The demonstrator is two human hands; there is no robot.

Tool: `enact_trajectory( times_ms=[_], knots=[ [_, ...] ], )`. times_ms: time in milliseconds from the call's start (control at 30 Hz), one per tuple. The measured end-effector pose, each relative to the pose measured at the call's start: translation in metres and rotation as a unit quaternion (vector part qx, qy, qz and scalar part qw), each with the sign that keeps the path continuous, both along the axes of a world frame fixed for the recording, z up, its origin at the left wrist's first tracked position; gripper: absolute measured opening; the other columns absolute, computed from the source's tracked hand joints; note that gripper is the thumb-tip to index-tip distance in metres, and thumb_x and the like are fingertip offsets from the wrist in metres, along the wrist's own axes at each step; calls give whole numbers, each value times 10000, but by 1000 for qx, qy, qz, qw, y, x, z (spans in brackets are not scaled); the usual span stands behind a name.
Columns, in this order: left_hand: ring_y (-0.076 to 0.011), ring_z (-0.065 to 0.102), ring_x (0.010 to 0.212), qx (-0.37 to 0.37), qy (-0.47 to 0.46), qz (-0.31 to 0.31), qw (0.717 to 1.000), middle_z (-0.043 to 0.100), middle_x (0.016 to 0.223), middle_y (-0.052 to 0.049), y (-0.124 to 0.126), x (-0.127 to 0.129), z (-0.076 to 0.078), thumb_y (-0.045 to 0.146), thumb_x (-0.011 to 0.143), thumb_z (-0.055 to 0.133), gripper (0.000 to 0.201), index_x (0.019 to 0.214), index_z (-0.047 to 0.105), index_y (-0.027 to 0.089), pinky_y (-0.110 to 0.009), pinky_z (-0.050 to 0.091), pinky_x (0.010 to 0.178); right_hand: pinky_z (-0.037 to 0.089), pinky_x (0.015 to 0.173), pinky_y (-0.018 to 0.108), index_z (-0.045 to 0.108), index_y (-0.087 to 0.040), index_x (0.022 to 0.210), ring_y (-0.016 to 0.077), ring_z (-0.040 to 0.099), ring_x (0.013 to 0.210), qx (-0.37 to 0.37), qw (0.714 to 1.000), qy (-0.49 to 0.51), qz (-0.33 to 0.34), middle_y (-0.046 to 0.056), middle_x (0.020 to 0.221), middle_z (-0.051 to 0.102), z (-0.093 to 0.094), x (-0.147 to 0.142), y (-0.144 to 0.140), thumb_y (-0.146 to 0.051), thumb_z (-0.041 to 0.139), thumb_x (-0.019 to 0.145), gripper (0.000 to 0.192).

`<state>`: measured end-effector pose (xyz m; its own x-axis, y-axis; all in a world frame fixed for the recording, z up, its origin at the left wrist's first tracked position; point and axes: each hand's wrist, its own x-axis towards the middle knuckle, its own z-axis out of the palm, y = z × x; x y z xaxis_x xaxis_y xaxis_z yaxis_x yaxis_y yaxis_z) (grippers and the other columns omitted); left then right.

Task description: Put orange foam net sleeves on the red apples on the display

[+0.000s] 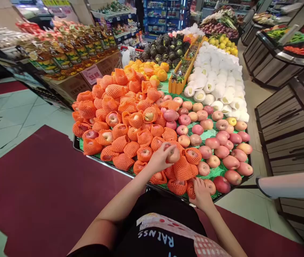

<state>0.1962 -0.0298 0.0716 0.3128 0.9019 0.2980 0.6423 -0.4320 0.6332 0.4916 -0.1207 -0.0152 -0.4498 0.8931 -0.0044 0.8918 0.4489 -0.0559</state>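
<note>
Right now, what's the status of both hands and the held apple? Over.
Left hand gripping apple above netted fruit. Right hand beside an orange net, grip unclear. Nothing visibly blocking the held apple.

Smooth apples (231, 162) — matt foam netting (183, 167).

From my remote seat I saw open air above the bare apples (222, 152), with the green mat (217, 171) showing through narrow gaps between them. The netted apples (119, 144) crowded together on the left, blocking a low sideways pass for the left hand (165, 157). Netted fruit also hemmed in the right hand (202, 195). Farther back, I found an orange planter box (177, 86) and white-wrapped fruit (218, 84) closing the far side.
</note>
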Motion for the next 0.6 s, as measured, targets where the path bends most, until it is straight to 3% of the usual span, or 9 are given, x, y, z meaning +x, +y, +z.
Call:
enact_trajectory(
  times_ms=[100, 267, 367, 467, 600],
  knots=[
    [-301, 610, 1164, -6, 86, -104, 991, 501, 1387, -109, 10, -6, -2, 184, 770, 778, 834, 1508, 410, 314, -431, 558, 941, 328, 1137, 530, 483, -60, 1362, 399, 516, 1279, 0, 999, -33, -39, 260, 1365, 591, -2, -2, -5, -200, 675, 675, 726],
    [-368, 542, 1257, 9, 138, -116, 984, 512, 1380, -157, 13, -14, -7, 422, 769, 842, 936, 1558, 362, 271, -507, 505, 1025, 283, 1160, 564, 365, -117, 1464, 423, 442, 1402, -43, 974, -55, -215, 253, 1486, 498, -12, -21, -15, -336, 715, 655, 908],
    [-385, 472, 1352, 33, 121, -127, 984, 462, 1458, -194, 8, -21, -12, 529, 818, 778, 976, 1602, 276, 237, -536, 442, 1105, 269, 1175, 545, 307, -77, 1491, 422, 372, 1462, -33, 960, -36, -275, 284, 1525, 427, -26, -33, -22, -415, 698, 693, 951],
    [-389, 376, 1451, 58, 98, -152, 982, 380, 1554, -216, 6, -34, -17, 590, 878, 684, 919, 1611, 270, 223, -557, 354, 1183, 245, 1196, 533, 322, -67, 1480, 424, 312, 1497, -31, 962, -9, -272, 283, 1548, 384, -34, -29, -25, -448, 719, 675, 975],
    [-393, 307, 1499, 82, 57, -134, 986, 314, 1613, -220, 14, -64, -19, 598, 928, 603, 819, 1602, 314, 231, -593, 305, 1211, 277, 1188, 491, 369, -130, 1462, 383, 405, 1444, -76, 970, 41, -226, 220, 1474, 484, -24, -11, -18, -543, 688, 717, 911]
  ],
)
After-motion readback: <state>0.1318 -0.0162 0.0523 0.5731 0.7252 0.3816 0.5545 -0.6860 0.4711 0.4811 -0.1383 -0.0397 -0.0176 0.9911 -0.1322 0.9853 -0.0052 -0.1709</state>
